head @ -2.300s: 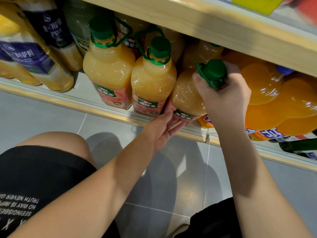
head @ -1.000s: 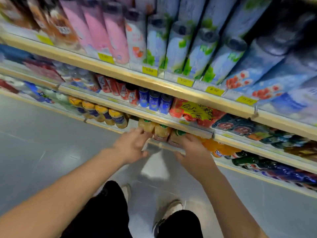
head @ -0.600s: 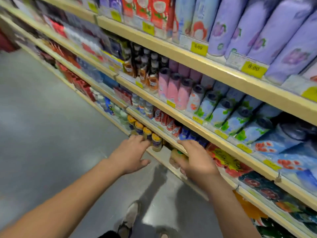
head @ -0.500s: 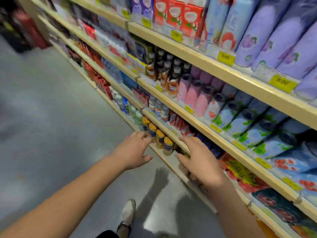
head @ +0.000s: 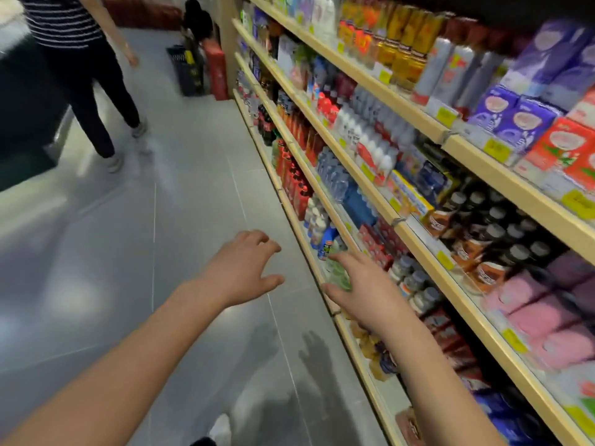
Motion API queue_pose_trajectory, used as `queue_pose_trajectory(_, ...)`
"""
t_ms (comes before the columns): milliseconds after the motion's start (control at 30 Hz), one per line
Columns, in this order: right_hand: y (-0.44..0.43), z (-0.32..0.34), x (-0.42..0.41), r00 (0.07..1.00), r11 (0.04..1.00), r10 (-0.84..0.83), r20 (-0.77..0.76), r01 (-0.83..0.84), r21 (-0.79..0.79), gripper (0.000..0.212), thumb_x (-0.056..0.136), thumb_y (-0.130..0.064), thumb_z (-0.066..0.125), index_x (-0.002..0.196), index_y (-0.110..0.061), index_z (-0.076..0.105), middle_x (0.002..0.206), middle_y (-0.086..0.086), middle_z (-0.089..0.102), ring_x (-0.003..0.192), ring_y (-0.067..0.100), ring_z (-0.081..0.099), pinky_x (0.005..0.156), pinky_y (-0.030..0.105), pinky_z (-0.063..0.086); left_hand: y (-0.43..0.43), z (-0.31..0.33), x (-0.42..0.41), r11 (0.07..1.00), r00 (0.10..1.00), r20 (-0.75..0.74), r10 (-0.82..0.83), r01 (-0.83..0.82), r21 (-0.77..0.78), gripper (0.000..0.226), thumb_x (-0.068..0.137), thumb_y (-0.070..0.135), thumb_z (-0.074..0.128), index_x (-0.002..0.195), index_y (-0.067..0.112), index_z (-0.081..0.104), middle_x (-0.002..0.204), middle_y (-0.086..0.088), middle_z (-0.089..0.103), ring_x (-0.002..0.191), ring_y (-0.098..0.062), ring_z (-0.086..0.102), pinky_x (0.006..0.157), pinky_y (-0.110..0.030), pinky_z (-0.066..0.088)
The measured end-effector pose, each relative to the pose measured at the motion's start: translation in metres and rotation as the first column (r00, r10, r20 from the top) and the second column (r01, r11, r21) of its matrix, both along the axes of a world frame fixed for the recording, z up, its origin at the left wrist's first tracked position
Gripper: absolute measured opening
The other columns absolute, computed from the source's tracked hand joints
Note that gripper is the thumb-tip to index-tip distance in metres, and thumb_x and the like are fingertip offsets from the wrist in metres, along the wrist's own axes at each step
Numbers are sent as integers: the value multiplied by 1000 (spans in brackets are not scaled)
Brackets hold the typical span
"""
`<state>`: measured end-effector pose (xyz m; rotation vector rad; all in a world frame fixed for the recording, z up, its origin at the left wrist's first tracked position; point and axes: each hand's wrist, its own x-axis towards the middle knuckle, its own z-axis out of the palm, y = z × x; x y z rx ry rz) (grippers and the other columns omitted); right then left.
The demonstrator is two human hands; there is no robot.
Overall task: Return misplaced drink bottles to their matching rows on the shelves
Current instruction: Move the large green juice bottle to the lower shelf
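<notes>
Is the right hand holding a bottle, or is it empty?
Empty: the right hand has its fingers spread, with nothing held in them.

Both bare forearms are extended forward, palms down. Left hand [head: 240, 265] is held empty, fingers spread and loosely bent. Right hand [head: 367, 289] is likewise held empty, fingers splayed.

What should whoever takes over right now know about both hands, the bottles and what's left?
Left hand: open, empty, over the aisle floor.
Right hand: open, empty, fingers spread at a low shelf's front edge, beside green bottles.
Shelves: drink rows on the right, too blurred to tell which bottle is misplaced.
Done: nothing in hand.
Left: find a stray bottle and return it to its row.
Another person stands ahead.
</notes>
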<state>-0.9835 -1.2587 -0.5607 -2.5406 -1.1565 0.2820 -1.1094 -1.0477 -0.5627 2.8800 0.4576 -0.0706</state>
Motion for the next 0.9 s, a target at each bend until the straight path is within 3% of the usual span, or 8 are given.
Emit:
queue_pose_trajectory(200, 160, 21, 21, 998, 998, 56, -16, -56, 32, 64, 94, -50, 67, 151, -29, 46, 150, -4, 45, 132, 17, 51, 107, 40, 46, 144, 17, -6, 995, 995, -10, 101, -101, -3, 64, 90, 58, 58, 144, 27, 44, 145, -2, 42, 137, -24, 36, 108, -43, 40)
queue_pose_trajectory(500, 328, 30, 97, 991, 985, 126, -34, -121, 119, 63, 94, -47, 69, 150, -30, 46, 152, -5, 44, 136, 14, 46, 109, 35, 43, 304, 35, 44, 975, 975, 12, 221, -221, 6, 63, 90, 58, 57, 144, 28, 43, 145, 0, 41, 136, -21, 37, 107, -41, 41)
queue_pose_trajectory(900, 539, 19, 289, 978, 972, 204, -38, -198, 125, 66, 94, -47, 69, 152, -26, 45, 153, -1, 45, 133, 19, 51, 106, 40, 46, 492, 36, 213, 954, 954, -22, 298, -297, 34, 63, 92, 55, 58, 145, 26, 43, 147, -1, 41, 137, -21, 37, 112, -36, 36)
